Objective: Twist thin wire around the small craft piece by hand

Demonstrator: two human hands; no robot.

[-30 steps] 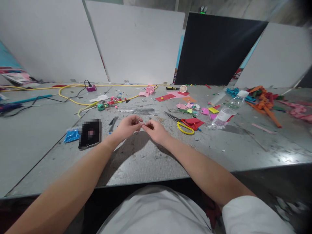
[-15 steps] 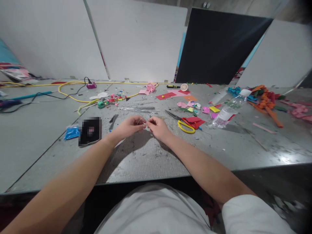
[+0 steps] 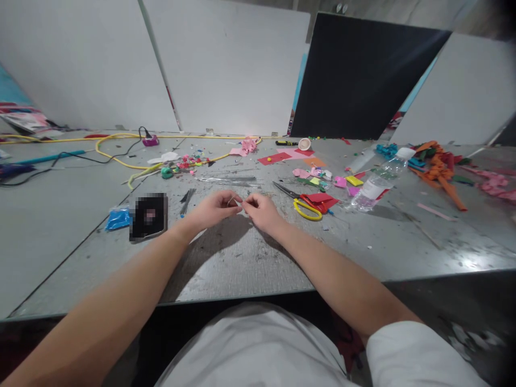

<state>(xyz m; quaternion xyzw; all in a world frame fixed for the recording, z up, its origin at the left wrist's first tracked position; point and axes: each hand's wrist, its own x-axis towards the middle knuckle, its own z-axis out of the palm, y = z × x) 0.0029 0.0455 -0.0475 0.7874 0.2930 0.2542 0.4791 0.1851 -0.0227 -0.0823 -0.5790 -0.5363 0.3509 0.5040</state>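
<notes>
My left hand [image 3: 215, 209] and my right hand [image 3: 262, 212] meet fingertip to fingertip just above the table, both closed in a pinch. Between the left thumb and forefinger a thin curved wire [image 3: 231, 202] shows as a small loop; its far end runs toward the right fingertips, where the fingers hide it. Beyond the hands lies a bundle of thin straight metal wires [image 3: 228, 179]. Scissors [image 3: 307, 209] with yellow and red handles rest to the right of my right hand, beside a folded red piece [image 3: 323, 201].
A clear plastic bottle [image 3: 373, 191] stands at the right, before a heap of orange strips [image 3: 437, 166]. On the left are a dark phone-like device [image 3: 155, 220], partly pixelated, a blue packet [image 3: 118, 219] and short dark strips [image 3: 187, 201]. A yellow cable [image 3: 108, 156] runs along the back.
Hardly anything differs. The fingertips have shifted very slightly against each other, both still pinched together in the same place.
</notes>
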